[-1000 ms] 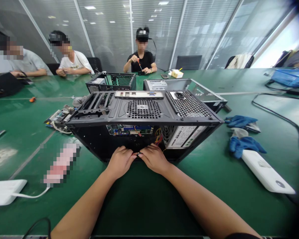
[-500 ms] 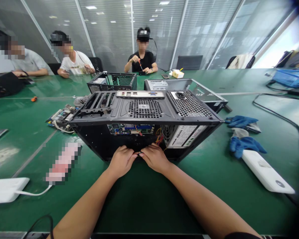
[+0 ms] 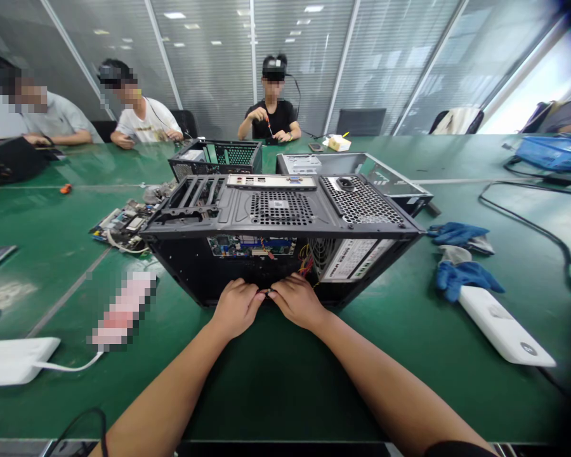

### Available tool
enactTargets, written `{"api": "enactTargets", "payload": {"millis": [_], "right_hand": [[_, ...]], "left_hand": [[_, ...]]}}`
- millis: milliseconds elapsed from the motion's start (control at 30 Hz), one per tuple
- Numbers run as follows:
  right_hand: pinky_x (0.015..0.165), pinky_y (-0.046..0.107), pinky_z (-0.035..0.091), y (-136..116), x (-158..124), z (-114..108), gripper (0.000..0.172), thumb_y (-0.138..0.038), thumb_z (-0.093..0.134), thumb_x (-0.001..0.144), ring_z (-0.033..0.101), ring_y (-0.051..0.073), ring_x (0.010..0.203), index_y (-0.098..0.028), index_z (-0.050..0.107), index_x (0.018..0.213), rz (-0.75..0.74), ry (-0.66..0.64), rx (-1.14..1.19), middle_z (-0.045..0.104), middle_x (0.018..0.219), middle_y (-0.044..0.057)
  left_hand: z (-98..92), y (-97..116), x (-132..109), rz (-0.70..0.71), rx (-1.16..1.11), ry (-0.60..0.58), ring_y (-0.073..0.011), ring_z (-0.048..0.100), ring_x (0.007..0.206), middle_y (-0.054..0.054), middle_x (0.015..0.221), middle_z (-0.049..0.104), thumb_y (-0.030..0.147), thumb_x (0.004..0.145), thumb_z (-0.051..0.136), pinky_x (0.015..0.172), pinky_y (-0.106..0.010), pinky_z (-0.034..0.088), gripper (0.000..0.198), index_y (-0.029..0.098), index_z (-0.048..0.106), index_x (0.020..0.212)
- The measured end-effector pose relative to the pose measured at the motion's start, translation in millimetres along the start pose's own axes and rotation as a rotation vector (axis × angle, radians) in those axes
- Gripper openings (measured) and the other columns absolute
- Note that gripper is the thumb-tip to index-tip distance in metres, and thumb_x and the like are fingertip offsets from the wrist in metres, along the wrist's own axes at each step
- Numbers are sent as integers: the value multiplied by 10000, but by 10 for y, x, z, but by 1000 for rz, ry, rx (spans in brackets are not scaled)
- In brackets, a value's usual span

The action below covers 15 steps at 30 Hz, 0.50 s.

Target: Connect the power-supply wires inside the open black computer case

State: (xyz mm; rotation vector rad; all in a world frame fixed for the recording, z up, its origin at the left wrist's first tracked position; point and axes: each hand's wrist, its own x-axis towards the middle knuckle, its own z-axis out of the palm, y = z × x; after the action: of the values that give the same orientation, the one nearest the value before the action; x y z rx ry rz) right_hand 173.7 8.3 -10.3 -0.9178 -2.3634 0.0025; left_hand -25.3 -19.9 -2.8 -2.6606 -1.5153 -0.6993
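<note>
Green table [image 3: 276, 406], near edge: left hand [image 3: 238, 308] and right hand [image 3: 299, 301] pinch a tiny part [image 3: 269, 291] by the PC case [image 3: 285, 230], steadiness seemingly needed.

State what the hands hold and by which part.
Left hand and right hand pinch a small item between fingertips; its identity and held part cannot be told.

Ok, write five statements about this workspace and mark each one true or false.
1. The left hand and right hand meet at the computer case. True.
2. Both hands wear gloves. False: they are bare; the blue gloves lie right of the case.
3. Across the table, a person in black holds a screwdriver. True.
4. A loose circuit board lies on top of the case. False: the loose circuit board lies left of it.
5. The case's near side is open. True.
</note>
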Motion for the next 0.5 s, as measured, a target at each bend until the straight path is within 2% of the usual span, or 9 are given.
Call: {"api": "enactTargets", "payload": {"millis": [200,500], "right_hand": [[723,329,342,-9,-9,4,273,-318,415,981,576,180,680,-184,617,857,10,23,18,668,743,44],[667,311,290,-37,35,-55,357,-329,378,990,514,150,598,-190,575,726,11,-5,-12,613,629,13]], "left_hand": [[9,3,-1,0,-36,45,-193,476,670,-38,643,546,351,996,317,665,-341,365,398,191,526,697],[49,-19,-9,7,16,103,-201,470,688,-58,668,569,387,993,329,664,-341,355,418,180,571,723]]}}
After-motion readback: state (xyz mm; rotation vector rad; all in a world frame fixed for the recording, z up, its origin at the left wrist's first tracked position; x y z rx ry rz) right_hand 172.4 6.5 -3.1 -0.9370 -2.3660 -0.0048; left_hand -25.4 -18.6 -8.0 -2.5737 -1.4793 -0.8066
